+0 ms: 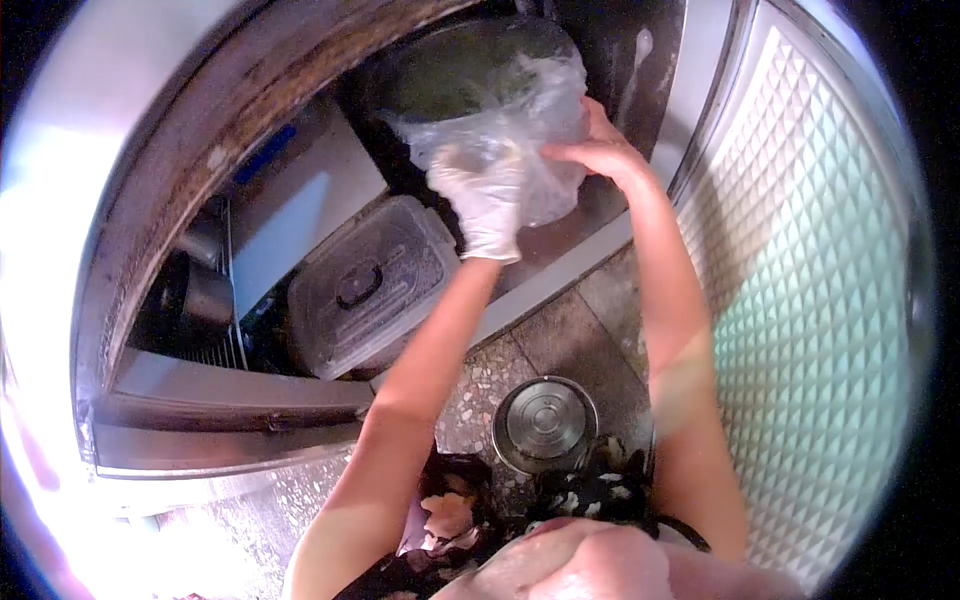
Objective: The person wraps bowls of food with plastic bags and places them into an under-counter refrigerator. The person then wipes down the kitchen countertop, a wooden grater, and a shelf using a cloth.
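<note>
A clear plastic bag or wrap [548, 190] lies crumpled over the near side of a large round dark green item [470, 70] inside the cabinet. My left hand [482, 195], in a white glove, presses on the plastic with its fingers bent into the folds; whether it pinches any is hidden. At the right side of the bag is my right hand [600, 150], bare, its thumb and fingers apart and touching the plastic.
A clear lidded container [375, 285] with a dark handle stands left of my gloved hand. Behind it are a white box [300, 200] and dark pots [200, 300]. A round metal lid or pan [546, 420] rests on the floor. A textured panel [800, 290] stands right.
</note>
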Demonstrator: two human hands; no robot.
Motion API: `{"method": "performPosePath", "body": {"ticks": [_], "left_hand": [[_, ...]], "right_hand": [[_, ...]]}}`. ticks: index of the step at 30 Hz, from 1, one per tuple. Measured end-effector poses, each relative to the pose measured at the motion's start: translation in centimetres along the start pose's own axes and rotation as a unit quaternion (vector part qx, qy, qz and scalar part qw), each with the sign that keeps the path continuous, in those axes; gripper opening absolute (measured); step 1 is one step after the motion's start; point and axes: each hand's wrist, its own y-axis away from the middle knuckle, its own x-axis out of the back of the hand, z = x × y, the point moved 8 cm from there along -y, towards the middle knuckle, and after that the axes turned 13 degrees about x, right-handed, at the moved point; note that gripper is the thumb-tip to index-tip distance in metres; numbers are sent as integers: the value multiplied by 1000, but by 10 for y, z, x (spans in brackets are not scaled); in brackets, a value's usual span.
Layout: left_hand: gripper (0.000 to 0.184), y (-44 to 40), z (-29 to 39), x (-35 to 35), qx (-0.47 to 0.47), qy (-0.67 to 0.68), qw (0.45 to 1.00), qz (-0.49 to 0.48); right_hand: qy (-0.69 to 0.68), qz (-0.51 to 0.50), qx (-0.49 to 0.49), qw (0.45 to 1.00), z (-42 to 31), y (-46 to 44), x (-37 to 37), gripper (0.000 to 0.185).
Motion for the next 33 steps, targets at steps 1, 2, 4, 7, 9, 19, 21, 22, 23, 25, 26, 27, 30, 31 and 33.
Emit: {"method": "performPosePath", "body": {"ticks": [1, 2, 4, 7, 9, 19, 21, 22, 23, 25, 26, 27, 30, 31, 33], "left_hand": [[40, 27, 9, -8, -142, -331, 927, 109], [25, 39, 23, -25, -229, -422, 867, 132], [8, 23, -1, -52, -221, -486, 844, -46], [13, 13, -7, -88, -233, -540, 804, -87], [16, 11, -4, -98, -232, -581, 776, -78], [34, 58, 86, -31, -214, -483, 849, -21], [32, 57, 96, -14, -385, -409, 824, 71], [36, 47, 97, -9, -278, -423, 852, 131], [42, 24, 68, 12, -210, -304, 907, 201], [45, -18, 19, 23, -18, -240, 963, 123], [46, -6, 22, 21, -46, -264, 944, 190], [48, -5, 22, 16, -73, -244, 950, 183], [48, 17, 73, -6, -38, -303, 934, 184], [47, 28, 91, -7, -25, -349, 907, 233], [36, 39, 104, -20, 40, -435, 891, 125]], "right_hand": [[61, 16, 2, 998, 21, -13, -2, 82], [134, 25, -19, 990, 17, -23, 10, 67], [186, 165, -12, 968, 3, -39, 37, 32], [99, 218, -144, 960, 12, -52, 44, 34], [77, 225, -143, 961, 61, -74, 32, 46], [136, 391, 181, 892, -48, 51, 35, 57], [240, 385, 327, 829, -87, 66, 26, 57], [278, 326, 336, 838, -79, 52, 13, 56], [280, 328, 336, 837, -65, 46, 3, 56], [157, 277, 192, 928, -33, 15, -10, 55], [227, 304, 227, 897, -50, 23, -5, 54], [245, 337, 230, 880, -69, 29, 1, 52], [216, 422, 229, 850, -111, 40, 20, 51], [183, 424, 220, 859, -119, 38, 26, 52], [209, 411, 274, 844, -91, 32, 25, 53]]}}
